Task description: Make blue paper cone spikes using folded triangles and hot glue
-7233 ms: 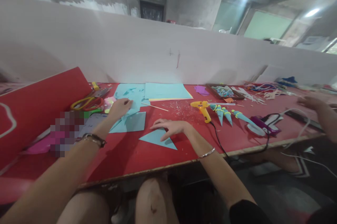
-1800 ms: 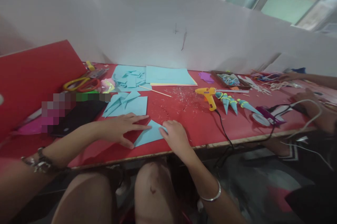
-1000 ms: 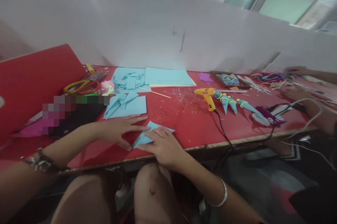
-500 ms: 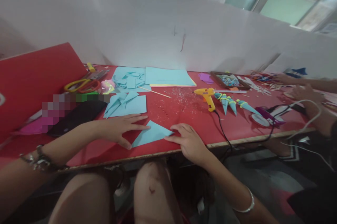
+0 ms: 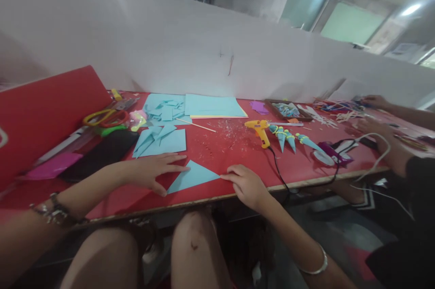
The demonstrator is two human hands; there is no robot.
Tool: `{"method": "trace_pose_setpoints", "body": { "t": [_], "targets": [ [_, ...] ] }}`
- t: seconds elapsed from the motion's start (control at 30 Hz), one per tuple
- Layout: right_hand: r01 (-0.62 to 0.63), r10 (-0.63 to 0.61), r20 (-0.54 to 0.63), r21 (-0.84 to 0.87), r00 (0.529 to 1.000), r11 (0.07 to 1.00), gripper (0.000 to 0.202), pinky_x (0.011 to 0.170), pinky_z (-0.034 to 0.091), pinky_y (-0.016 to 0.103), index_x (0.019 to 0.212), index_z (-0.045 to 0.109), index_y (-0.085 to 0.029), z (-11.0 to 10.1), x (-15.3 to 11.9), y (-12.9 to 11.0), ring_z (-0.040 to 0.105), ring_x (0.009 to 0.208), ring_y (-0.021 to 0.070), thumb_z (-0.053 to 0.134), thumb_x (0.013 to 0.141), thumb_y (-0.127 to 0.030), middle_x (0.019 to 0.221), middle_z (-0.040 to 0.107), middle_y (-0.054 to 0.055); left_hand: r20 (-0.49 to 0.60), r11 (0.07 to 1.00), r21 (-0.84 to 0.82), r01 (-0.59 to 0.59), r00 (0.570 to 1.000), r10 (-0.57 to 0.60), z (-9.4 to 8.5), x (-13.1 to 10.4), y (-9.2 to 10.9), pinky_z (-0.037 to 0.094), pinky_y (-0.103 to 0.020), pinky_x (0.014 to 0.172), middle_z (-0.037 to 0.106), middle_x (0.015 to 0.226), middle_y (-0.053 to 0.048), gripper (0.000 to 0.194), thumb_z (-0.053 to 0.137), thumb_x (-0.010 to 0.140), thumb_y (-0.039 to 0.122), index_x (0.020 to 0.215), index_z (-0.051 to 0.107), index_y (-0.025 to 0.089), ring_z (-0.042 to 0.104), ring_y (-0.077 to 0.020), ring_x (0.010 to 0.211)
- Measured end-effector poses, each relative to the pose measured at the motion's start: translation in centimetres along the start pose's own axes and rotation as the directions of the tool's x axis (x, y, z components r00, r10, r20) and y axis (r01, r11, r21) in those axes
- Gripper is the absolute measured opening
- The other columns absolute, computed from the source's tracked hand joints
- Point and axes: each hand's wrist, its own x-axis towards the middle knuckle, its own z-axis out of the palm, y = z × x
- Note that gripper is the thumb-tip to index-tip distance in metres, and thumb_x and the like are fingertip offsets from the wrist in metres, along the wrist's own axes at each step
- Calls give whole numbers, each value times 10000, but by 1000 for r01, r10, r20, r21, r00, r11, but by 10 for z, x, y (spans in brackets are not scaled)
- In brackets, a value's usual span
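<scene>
A light blue paper triangle (image 5: 193, 177) lies folded on the red table (image 5: 217, 148) near its front edge. My left hand (image 5: 154, 172) rests at the triangle's left side, fingers spread, with a fingertip touching its upper edge and the thumb by the lower left corner. At the right corner, my right hand (image 5: 245, 185) pinches the paper tip between thumb and fingers. Behind my left hand sits a blue sheet (image 5: 175, 143) with folded blue pieces (image 5: 156, 135) on top.
At the back are blue sheets (image 5: 214, 105) and paper scraps (image 5: 166, 110). A yellow glue gun (image 5: 260, 131) and blue paper cones (image 5: 287, 138) lie right. Scissors (image 5: 100, 118) and a black pouch (image 5: 102, 153) are left. A co-worker's arms (image 5: 384, 137) reach in from the right.
My right hand's fingers have closed to a pinch at the triangle's right corner. My left hand stays spread beside the paper. The whole view has shifted slightly.
</scene>
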Motion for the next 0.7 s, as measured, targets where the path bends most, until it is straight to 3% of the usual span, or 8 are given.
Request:
{"method": "trace_pose_setpoints", "body": {
  "t": [0.13, 0.23, 0.33, 0.4, 0.47, 0.57, 0.7],
  "targets": [
    [-56, 56, 3, 112, 998, 992, 342, 897, 457, 341, 1116, 616, -144, -5, 8, -10, 546, 998, 175, 417, 838, -148, 1059, 612, 102, -9, 1000, 1, 20, 1000, -20, -5, -3, 11, 295, -467, 1059, 281, 1481, -82, 711, 679, 672, 299, 1336, 423, 308, 269, -301, 1351],
    [27, -43, 95, 156, 995, 987, 498, 1044, 359, 379, 1307, 450, -127, -3, 12, -20, 428, 1236, 196, 489, 847, -315, 1317, 501, 119, -7, 998, 15, 57, 998, -57, -5, -1, 16, 306, -459, 1056, 281, 1483, -95, 723, 671, 662, 272, 1341, 422, 279, 273, -292, 1351],
    [130, -144, 207, 82, 968, 988, 640, 1093, 291, 418, 1377, 359, -152, 4, 12, -25, 311, 1339, 219, 512, 828, -444, 1430, 381, 107, -48, 994, 26, 107, 993, -105, -1, 1, 23, 321, -450, 1052, 322, 1465, -123, 699, 658, 670, 272, 1332, 438, 224, 314, -293, 1332],
    [152, -147, 202, -7, 968, 988, 610, 1091, 294, 417, 1368, 377, -160, 11, 9, -24, 305, 1345, 212, 495, 841, -443, 1431, 381, 108, -139, 996, 9, 85, 987, -83, 2, 1, 30, 342, -434, 1044, 390, 1428, -125, 617, 622, 719, 302, 1308, 463, 207, 374, -278, 1298],
    [171, -160, 143, -63, 977, 983, 537, 1067, 329, 397, 1328, 435, -171, 17, 2, -20, 381, 1298, 190, 488, 855, -419, 1366, 468, 111, -203, 999, -20, 43, 978, -46, 4, -2, 38, 391, -388, 1012, 444, 1393, -94, 552, 562, 783, 346, 1312, 448, 234, 420, -245, 1267],
    [217, -222, -58, -82, 973, 973, 330, 986, 397, 365, 1150, 588, -185, 23, -10, -14, 560, 1078, 159, 472, 882, -339, 1131, 641, 86, -303, 996, -61, 60, 950, -76, 2, -7, 54, 419, -340, 982, 514, 1327, -78, 476, 528, 815, 361, 1272, 487, 233, 486, -225, 1200],
    [265, -266, -210, -33, 941, 964, 240, 851, 432, 310, 916, 653, -188, 15, -13, -10, 590, 792, 119, 418, 910, -234, 847, 682, 41, -352, 992, -95, 78, 930, -107, -7, -6, 84, 416, -369, 968, 558, 1276, -68, 441, 444, 864, 430, 1239, 516, 210, 511, -228, 1159]
  ]
}}
